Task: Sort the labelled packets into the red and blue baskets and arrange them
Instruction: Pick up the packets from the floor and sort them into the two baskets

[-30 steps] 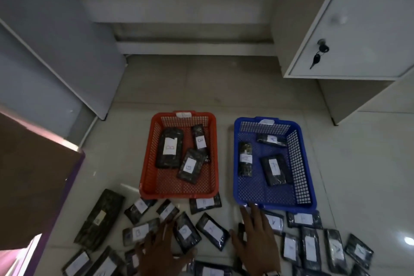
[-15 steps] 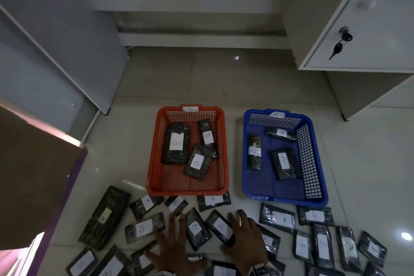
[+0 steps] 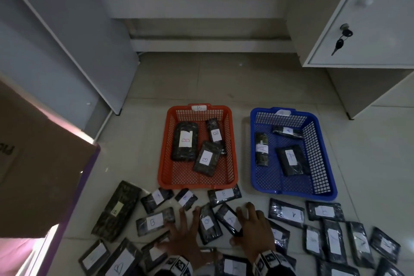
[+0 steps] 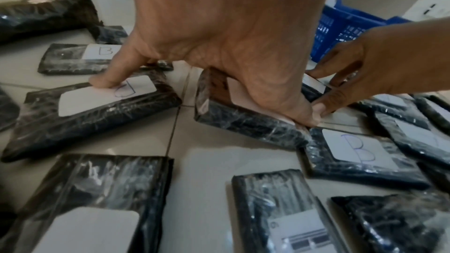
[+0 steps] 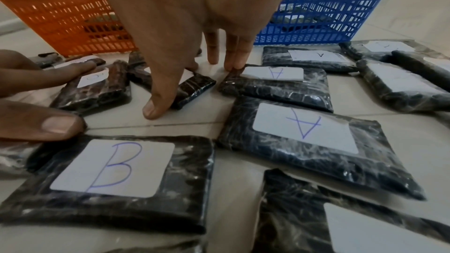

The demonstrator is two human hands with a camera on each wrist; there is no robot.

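Note:
A red basket [image 3: 197,185] holds three packets marked B. A blue basket [image 3: 291,194] to its right holds three marked A. Several dark wrapped packets with white labels lie on the floor in front of them. My left hand [image 3: 190,226] is spread over a B packet [image 3: 208,224], thumb at its near edge, and that packet [image 4: 243,120] is tilted up. Its little finger presses another B packet [image 4: 97,101]. My right hand [image 3: 251,224] pinches a small A packet [image 5: 192,88] between thumb and fingers; its outer fingers touch a neighbouring A packet [image 5: 275,82].
A brown cardboard box [image 3: 40,163] stands close on the left. A white cabinet [image 3: 358,18] with a key in its lock overhangs the right. A long B packet [image 3: 116,210] lies far left, and more A packets [image 3: 286,213] lie in front of the blue basket.
My right hand has drawn back from the blue basket's front and left onto the small A packet. My left hand has slid forward onto the B packet. The view has tilted slightly.

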